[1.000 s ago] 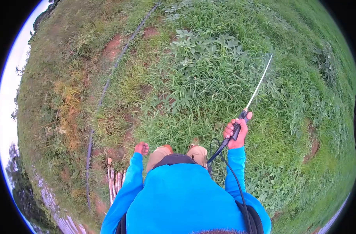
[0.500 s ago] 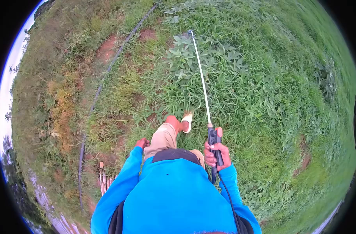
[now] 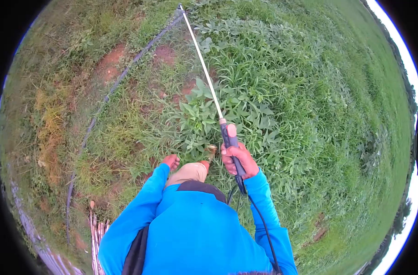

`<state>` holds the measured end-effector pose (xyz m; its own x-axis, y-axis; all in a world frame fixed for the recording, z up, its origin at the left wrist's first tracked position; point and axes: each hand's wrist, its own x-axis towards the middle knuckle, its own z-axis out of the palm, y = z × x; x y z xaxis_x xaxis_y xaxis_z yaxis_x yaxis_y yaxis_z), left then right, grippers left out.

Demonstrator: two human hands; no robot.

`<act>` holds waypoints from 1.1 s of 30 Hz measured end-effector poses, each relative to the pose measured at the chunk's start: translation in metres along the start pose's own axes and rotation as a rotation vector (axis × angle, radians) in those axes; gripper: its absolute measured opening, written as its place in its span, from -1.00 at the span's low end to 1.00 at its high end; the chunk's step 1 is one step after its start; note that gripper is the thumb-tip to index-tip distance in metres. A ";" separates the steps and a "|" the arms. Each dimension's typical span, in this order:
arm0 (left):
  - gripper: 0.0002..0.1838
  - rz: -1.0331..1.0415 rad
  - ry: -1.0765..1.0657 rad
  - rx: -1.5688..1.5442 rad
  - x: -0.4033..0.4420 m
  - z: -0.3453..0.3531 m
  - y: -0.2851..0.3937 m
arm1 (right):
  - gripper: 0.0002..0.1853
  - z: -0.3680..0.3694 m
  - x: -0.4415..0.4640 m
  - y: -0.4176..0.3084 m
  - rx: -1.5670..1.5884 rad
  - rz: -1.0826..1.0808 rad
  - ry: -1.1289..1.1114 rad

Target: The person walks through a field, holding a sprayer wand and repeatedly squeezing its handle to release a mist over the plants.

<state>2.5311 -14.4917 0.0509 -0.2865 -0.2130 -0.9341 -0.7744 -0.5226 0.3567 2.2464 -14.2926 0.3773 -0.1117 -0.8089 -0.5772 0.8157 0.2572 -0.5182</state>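
My right hand (image 3: 239, 161) is wrapped around the dark handle of a spray wand (image 3: 205, 68), with a pale-orange piece on top of the handle. The long white tube slants up and left to a nozzle (image 3: 180, 7) near the top of the view. From the handle's lower end a black hose (image 3: 264, 219) runs back along my right sleeve. Beside my left thigh hangs my left hand (image 3: 171, 161), fingers loosely curled in, with nothing visible in it. A faint whitish haze shows below the nozzle.
Broad-leaved plants (image 3: 200, 110) and tall grass surround my feet. A dark pipe (image 3: 109, 97) lies along the ground on the left, passing bare reddish soil (image 3: 110, 62). Several pale sticks (image 3: 98, 233) lie at lower left. Dark straps cross my shoulders.
The wand has swung left, its nozzle moving from above the plants to over the pipe. My right hand has moved up and left. I have stepped forward, toward the broad-leaved plants.
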 end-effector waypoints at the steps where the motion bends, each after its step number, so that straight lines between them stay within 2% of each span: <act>1: -0.60 0.061 -0.001 -0.026 0.001 0.001 0.035 | -0.77 0.000 0.013 -0.024 0.000 -0.008 0.009; 5: -0.59 0.161 0.028 -0.058 -0.011 -0.003 0.156 | -0.76 0.004 0.043 -0.096 0.000 -0.098 0.090; 7: -0.60 0.163 0.025 -0.100 -0.013 -0.006 0.199 | -0.79 0.007 0.054 -0.124 -0.020 -0.158 0.147; 9: -0.61 0.288 -0.009 -0.059 -0.010 -0.005 0.230 | -0.80 0.009 0.063 -0.146 -0.077 -0.220 0.223; 10: -0.61 0.288 -0.007 -0.062 -0.012 -0.001 0.243 | -0.80 0.009 0.071 -0.156 -0.092 -0.236 0.255; 12: -0.62 0.378 -0.011 -0.091 -0.012 0.003 0.272 | -0.82 0.014 0.091 -0.175 -0.150 -0.216 0.316; 14: -0.66 0.330 -0.054 -0.121 -0.005 0.003 0.289 | -0.80 0.012 0.111 -0.182 -0.049 -0.232 0.305; 16: -0.69 0.421 -0.136 -0.187 -0.013 0.002 0.308 | -0.79 0.008 0.128 -0.191 -0.024 -0.220 0.297; 18: -0.70 0.427 -0.123 -0.175 -0.006 -0.005 0.334 | -0.79 0.002 0.141 -0.203 0.130 -0.053 0.218; 20: -0.69 0.448 -0.187 -0.190 0.018 -0.022 0.358 | -0.80 0.003 0.157 -0.216 0.157 0.005 0.208; 22: -0.69 0.429 -0.129 -0.141 0.041 -0.045 0.393 | -0.83 0.004 0.183 -0.224 0.177 0.132 0.180; 24: -0.69 0.502 -0.121 -0.109 0.052 -0.068 0.458 | -0.84 0.010 0.218 -0.237 0.186 0.191 0.162; 26: -0.67 0.520 -0.097 -0.049 0.066 -0.100 0.487 | -0.84 0.014 0.256 -0.241 0.266 0.251 0.121; 28: -0.67 0.579 -0.108 -0.035 0.068 -0.136 0.550 | -0.82 0.034 0.298 -0.269 0.173 0.289 0.136; 30: -0.68 0.462 -0.011 -0.064 0.061 -0.173 0.587 | -0.81 0.055 0.328 -0.295 0.222 0.291 0.097; 33: -0.67 0.382 0.046 -0.210 0.066 -0.231 0.601 | -0.81 0.084 0.370 -0.338 0.046 0.247 0.025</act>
<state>2.1768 -15.0105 0.2069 -0.5011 -0.4580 -0.7343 -0.4843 -0.5547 0.6765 1.9769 -14.7238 0.3920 0.0804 -0.7109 -0.6987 0.8451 0.4203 -0.3303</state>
